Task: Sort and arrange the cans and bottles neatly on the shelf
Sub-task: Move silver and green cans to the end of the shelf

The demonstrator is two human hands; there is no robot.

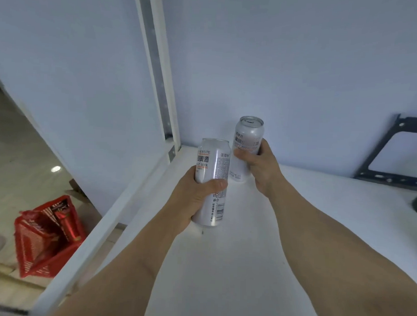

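Your white shelf [283, 231] meets a pale wall; a red basket [46, 237] sits on the floor below. Near the shelf's back-left corner, your left hand [192, 199] grips one beer can [212, 181], your right hand [261, 166] another can [247, 140], its base hidden.

Head view, close, looking forward-down along white shelf [246, 265].
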